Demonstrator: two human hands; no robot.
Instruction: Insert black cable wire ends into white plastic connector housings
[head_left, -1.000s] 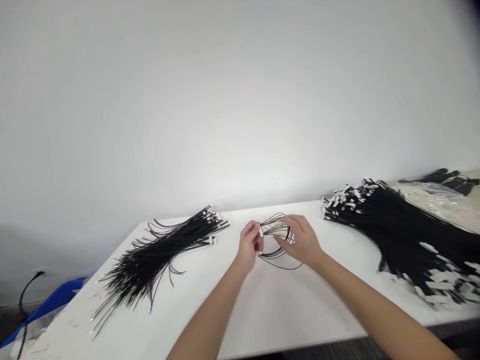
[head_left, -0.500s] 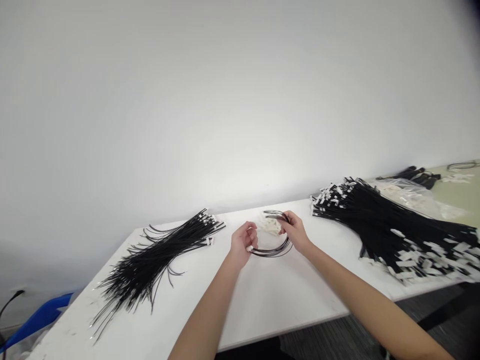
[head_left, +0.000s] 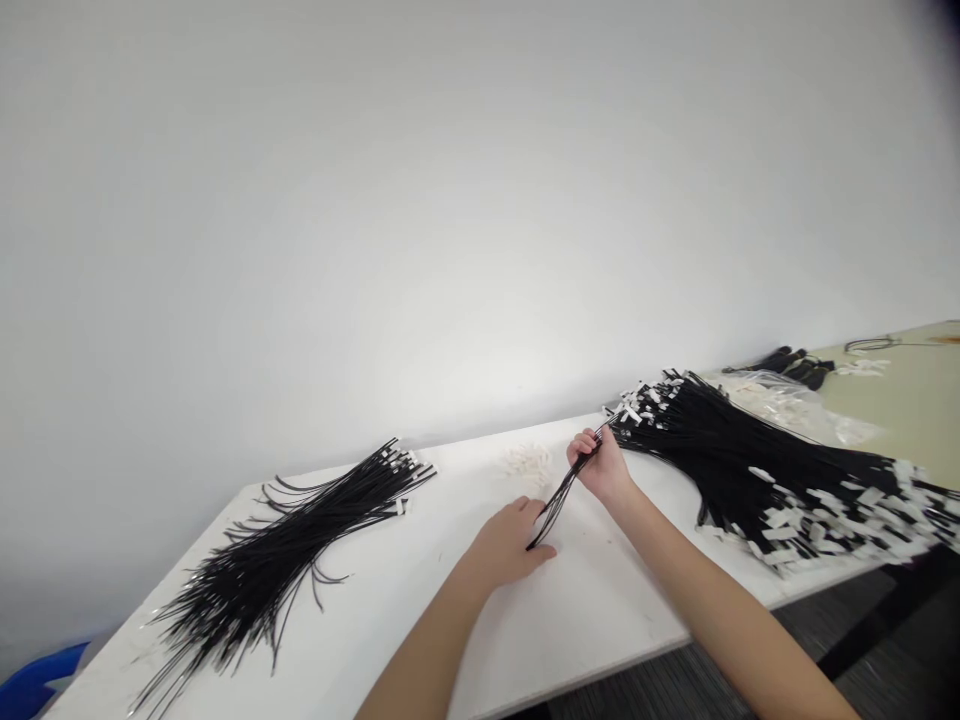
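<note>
A small bundle of thin black cables [head_left: 559, 500] runs slantwise between my two hands above the white table. My right hand [head_left: 600, 465] is closed around its upper end, and a few cable tips poke out above the fist. Lower down, my left hand [head_left: 514, 540] curves round the other end, with the cables between its thumb and fingers. How firmly it grips cannot be made out. Behind the hands lies a small heap of white connector pieces [head_left: 529, 460].
To the left on the white table [head_left: 420, 590] lies a pile of black cables [head_left: 300, 550] with white ends. A bigger cable pile [head_left: 720, 440] lies at right, white connectors at both ends. Beyond it are a clear plastic bag [head_left: 795, 400] and dark bundles [head_left: 795, 368].
The looped cables are now drawn out into a slanting bundle. My left hand has moved lower and toward the right; my right hand has turned into a fist. The view has shifted slightly.
</note>
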